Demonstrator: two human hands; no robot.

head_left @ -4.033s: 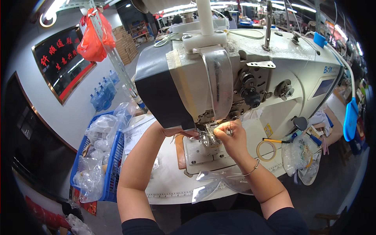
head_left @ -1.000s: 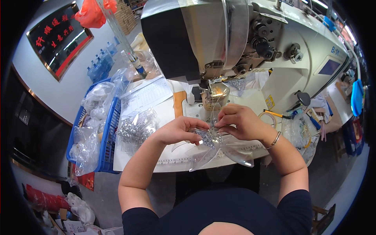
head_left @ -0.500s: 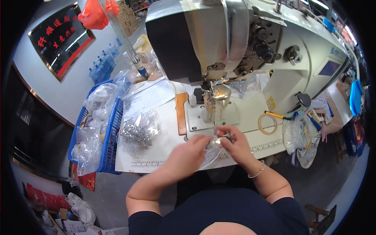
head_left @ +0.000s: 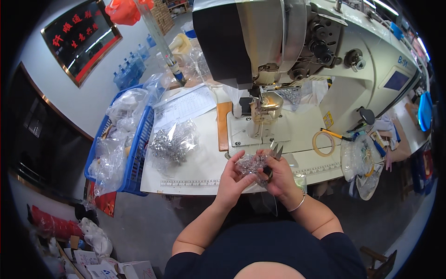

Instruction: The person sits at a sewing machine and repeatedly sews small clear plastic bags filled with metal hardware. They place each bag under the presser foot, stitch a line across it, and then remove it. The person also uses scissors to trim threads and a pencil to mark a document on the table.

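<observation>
In front of the sewing machine, near the table's front edge, both my hands hold a cluster of small shiny silvery pieces [head_left: 253, 164], partly wrapped in clear plastic. My left hand [head_left: 233, 180] has its fingers curled round the left side of the cluster. The other side is gripped by my right hand [head_left: 280, 179], which also keeps a pair of scissors [head_left: 277, 151] in the palm, the slightly parted blades pointing up and away from me. A thin pale strand hangs below the cluster. The sewing machine's presser area [head_left: 265, 132] lies just beyond my hands.
A clear bag of silvery pieces [head_left: 172, 144] lies left on the white table [head_left: 204, 162], near a paper sheet [head_left: 188, 106]. Further left stands a blue basket [head_left: 139, 153] of plastic bags. At right are a tape roll [head_left: 324, 143], a yellow cutter [head_left: 335, 134] and cluttered bags [head_left: 360, 160].
My hands have come back from the machine, toward me. The silvery cluster is now spread between them, and the scissors' blades show clearly above my right hand. The view has shifted slightly.
</observation>
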